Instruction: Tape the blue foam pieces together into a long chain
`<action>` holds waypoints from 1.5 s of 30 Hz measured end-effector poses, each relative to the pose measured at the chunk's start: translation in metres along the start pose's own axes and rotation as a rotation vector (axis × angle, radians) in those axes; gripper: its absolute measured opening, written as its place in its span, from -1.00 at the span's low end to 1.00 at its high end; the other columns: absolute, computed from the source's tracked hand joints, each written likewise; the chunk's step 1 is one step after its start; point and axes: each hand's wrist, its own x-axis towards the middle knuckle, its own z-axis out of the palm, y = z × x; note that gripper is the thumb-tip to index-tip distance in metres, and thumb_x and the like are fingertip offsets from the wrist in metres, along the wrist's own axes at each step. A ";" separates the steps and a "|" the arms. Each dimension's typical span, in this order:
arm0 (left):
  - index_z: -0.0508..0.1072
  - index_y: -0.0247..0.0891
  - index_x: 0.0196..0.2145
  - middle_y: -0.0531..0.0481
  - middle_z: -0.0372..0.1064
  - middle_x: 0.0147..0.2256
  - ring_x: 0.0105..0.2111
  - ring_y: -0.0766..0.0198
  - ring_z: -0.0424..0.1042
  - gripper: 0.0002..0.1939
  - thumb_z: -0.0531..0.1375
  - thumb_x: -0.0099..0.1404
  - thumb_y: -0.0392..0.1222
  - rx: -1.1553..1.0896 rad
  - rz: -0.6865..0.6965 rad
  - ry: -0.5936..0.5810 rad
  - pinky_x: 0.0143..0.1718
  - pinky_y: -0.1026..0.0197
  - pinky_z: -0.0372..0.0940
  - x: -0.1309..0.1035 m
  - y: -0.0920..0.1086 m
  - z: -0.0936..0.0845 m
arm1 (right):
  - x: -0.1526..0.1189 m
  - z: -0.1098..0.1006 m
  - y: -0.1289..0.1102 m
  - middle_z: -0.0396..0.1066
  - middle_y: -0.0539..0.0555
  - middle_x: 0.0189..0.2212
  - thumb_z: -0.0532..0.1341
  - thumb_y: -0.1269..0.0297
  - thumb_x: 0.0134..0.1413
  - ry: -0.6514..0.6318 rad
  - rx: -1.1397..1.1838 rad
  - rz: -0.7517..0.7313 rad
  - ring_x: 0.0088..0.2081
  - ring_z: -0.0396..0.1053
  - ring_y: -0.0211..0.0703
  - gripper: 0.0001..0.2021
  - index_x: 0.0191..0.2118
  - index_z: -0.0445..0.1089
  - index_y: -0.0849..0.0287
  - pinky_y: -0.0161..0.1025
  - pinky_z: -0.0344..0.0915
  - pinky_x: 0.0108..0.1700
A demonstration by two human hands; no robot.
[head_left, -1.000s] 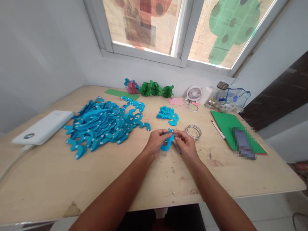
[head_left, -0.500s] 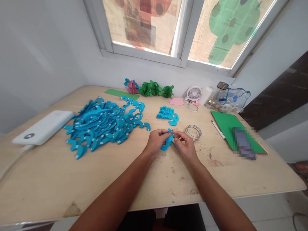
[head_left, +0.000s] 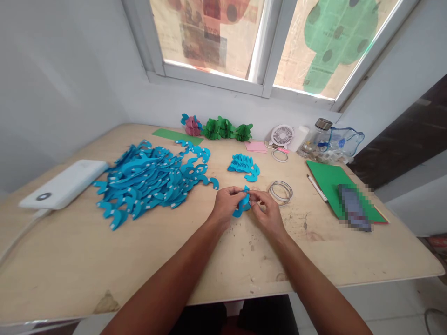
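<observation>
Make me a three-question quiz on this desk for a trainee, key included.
1. True or false: the larger blue pile lies left of the smaller blue pile.
2. The left hand holds: A) pink paper; B) blue paper; C) a pen.
3. Fill in: the small fan stands between the green ornaments and the clear ____.

Key: 1 true; 2 B; 3 bottle.

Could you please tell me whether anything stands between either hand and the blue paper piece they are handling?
Nothing visible does: the left hand holds the blue paper piece, and the right hand is at its edge. The pale rings lie beside the right hand, out of the way.
</observation>
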 end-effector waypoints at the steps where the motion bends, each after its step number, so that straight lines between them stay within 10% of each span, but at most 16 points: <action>1: 0.42 -0.35 -0.61 0.06 0.29 -0.69 -0.71 0.45 0.16 -0.91 0.20 -0.17 -0.27 0.003 0.002 0.002 -0.70 0.36 0.01 0.000 0.000 0.000 | 0.000 0.000 0.000 0.45 0.05 -0.28 0.11 0.41 -0.05 0.000 -0.003 -0.003 -0.23 0.32 -0.09 -0.67 -0.12 0.42 0.04 -0.16 0.21 -0.17; 45: 0.43 -0.36 -0.61 0.07 0.28 -0.68 -0.69 0.46 0.16 -0.88 0.23 -0.18 -0.25 -0.059 -0.080 -0.059 -0.68 0.36 0.01 0.001 0.001 -0.001 | -0.001 0.000 0.001 0.42 0.07 -0.33 0.07 0.42 0.00 0.056 -0.080 -0.009 -0.27 0.34 -0.15 -0.73 -0.17 0.40 0.14 -0.21 0.23 -0.21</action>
